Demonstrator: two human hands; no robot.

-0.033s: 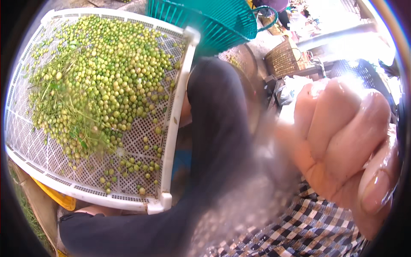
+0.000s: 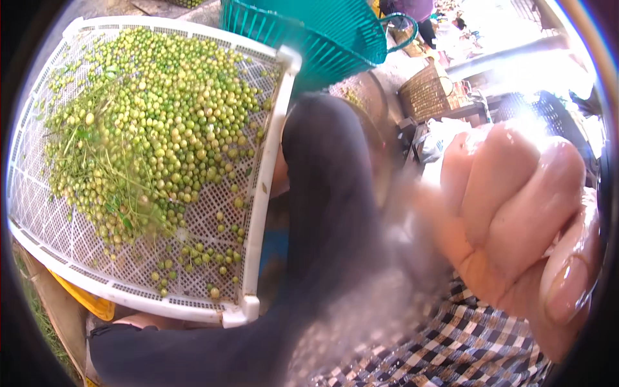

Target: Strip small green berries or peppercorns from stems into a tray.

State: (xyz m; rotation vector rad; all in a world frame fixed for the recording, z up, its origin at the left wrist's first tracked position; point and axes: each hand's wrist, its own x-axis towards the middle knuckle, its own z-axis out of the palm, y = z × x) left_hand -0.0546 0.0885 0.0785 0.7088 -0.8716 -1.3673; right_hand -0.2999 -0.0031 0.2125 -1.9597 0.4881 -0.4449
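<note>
Slightly lower in your view now sit your dark-clad knee (image 2: pixel 329 148) and the white mesh tray's (image 2: pixel 271 155) far right corner; more of a person in purple (image 2: pixel 420 9) shows behind. To your left, the tray, heaped with small green fruits (image 2: pixel 167 129), runs its right rim away from you, leaning rightward; which side is longer you can't tell. Your knee stands between it and your right hand (image 2: pixel 516 213). A green basket (image 2: pixel 274 35) sits beyond. Your wet fingers curl close together before a checkered cloth (image 2: pixel 477 335); whether they pinch anything, you cannot tell.
</note>
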